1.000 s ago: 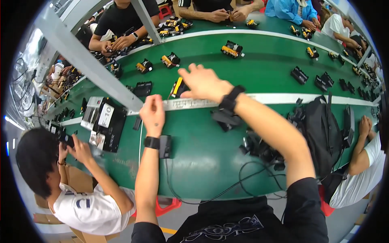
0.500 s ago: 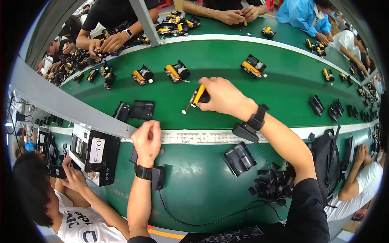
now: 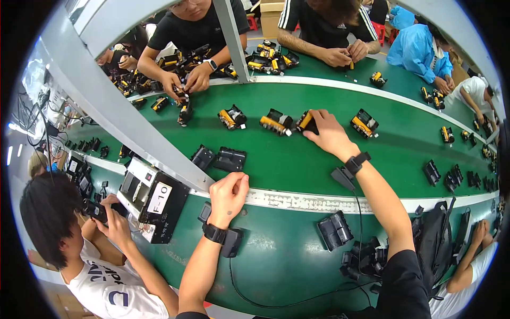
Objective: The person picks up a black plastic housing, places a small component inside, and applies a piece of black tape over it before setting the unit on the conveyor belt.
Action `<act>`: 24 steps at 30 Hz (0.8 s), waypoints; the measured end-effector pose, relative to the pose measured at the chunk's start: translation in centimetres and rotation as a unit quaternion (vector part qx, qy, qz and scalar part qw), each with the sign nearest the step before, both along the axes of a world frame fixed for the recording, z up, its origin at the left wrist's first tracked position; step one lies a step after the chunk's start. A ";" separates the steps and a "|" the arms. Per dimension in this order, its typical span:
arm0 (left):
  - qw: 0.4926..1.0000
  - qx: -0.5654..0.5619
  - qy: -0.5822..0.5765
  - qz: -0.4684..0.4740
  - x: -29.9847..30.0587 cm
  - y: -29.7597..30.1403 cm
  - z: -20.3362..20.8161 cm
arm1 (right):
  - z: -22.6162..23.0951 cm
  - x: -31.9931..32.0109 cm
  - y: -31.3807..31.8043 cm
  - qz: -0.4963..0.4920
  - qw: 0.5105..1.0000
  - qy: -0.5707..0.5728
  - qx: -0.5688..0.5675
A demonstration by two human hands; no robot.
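My right hand [image 3: 330, 134] reaches over the green belt [image 3: 297, 170], its fingers around a yellow-and-black battery pack [image 3: 305, 122]. Part of that pack is hidden under the fingers. Similar packs lie on either side: a battery pack [image 3: 275, 123] close on its left and another pack [image 3: 364, 123] to its right. Near the belt's pale front rail, my left hand [image 3: 228, 196] is curled closed with nothing visible in it. Beyond the left hand are two black plastic casings, one casing [image 3: 230, 158] being nearer the middle. Each wrist wears a black strap with a small box.
A grey metal post [image 3: 143, 119] slants across the left, beside a black-and-white machine [image 3: 151, 199]. A black casing [image 3: 335, 231], a heap of black parts [image 3: 364, 258], a bag [image 3: 433, 239] and a cable [image 3: 276, 305] lie on the near bench. Co-workers sit around.
My right hand has carried the battery pack away from me, into line with the other packs; its white connector no longer shows. The view has shifted, and my left hand stays closed near the rail.
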State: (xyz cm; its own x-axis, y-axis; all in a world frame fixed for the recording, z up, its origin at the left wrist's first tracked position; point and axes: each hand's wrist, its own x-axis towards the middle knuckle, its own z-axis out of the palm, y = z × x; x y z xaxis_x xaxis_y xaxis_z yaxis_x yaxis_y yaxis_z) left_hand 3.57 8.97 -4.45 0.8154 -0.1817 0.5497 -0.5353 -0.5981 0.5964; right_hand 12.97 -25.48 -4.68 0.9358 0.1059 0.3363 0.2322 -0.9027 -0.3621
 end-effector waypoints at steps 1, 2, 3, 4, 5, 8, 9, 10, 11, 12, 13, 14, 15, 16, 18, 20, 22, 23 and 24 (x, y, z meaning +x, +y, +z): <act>1.000 -0.001 -0.004 0.001 -0.3 0.0 0.1 | 0.3 -0.8 -0.1 0.001 1.000 -0.004 -0.001; 1.000 -0.002 0.007 0.007 -0.7 -0.1 0.2 | 0.6 -2.0 -0.3 0.011 0.999 -0.036 -0.022; 1.000 -0.002 0.015 0.009 -0.5 0.0 0.3 | 1.4 -3.2 -0.4 0.018 0.996 -0.071 -0.041; 1.000 -0.004 0.023 0.009 0.0 -0.3 0.5 | 2.3 -4.6 -0.7 0.022 0.992 -0.105 -0.064; 1.000 -0.004 0.023 0.010 0.2 -0.2 0.5 | 3.8 -6.5 -0.5 0.065 0.993 -0.088 -0.047; 0.990 0.088 -0.077 -0.074 -0.2 -0.7 0.8 | 9.4 -14.8 -0.7 0.143 0.983 -0.016 -0.116; 0.991 0.090 -0.070 -0.076 -0.7 -0.7 0.8 | 11.2 -17.7 -0.1 0.184 0.972 0.017 -0.142; 0.986 0.113 -0.070 -0.096 -1.1 -0.6 0.8 | 12.7 -20.3 0.4 0.225 0.958 0.049 -0.168; 0.982 0.136 -0.069 -0.115 -1.5 -0.4 0.8 | 13.5 -22.7 0.5 0.289 0.941 0.085 -0.153; 0.975 0.158 -0.074 -0.136 -1.5 -0.4 1.0 | 13.9 -25.0 0.4 0.348 0.920 0.116 -0.140; 0.975 0.155 -0.074 -0.143 -1.2 -0.6 0.9 | 13.7 -27.0 0.2 0.403 0.893 0.167 -0.114; 0.974 0.149 -0.078 -0.152 -0.9 -0.7 0.8 | 13.2 -28.5 0.2 0.457 0.859 0.215 -0.085; 0.973 0.143 -0.080 -0.162 -0.9 -1.0 0.8 | 12.6 -29.5 0.3 0.452 0.861 0.218 -0.084; 0.973 0.138 -0.081 -0.168 -1.1 -1.1 0.7 | 11.7 -30.0 0.3 0.494 0.822 0.271 -0.075; 0.972 0.142 -0.075 -0.169 -1.4 -1.3 0.8 | 9.6 -30.6 0.5 0.536 0.777 0.323 -0.060; 0.971 0.155 -0.071 -0.165 -1.4 -1.0 1.2 | 7.0 -30.4 0.8 0.534 0.779 0.321 -0.062; 0.974 0.129 -0.065 -0.173 -2.1 -1.9 0.7 | 5.7 -30.4 1.2 0.537 0.781 0.313 -0.063; 0.976 0.104 -0.055 -0.182 -2.7 -2.3 0.3 | 5.1 -30.5 1.6 0.520 0.796 0.308 -0.037; 0.977 0.078 -0.045 -0.191 -3.0 -2.3 0.1 | 4.5 -30.6 2.1 0.501 0.810 0.304 -0.010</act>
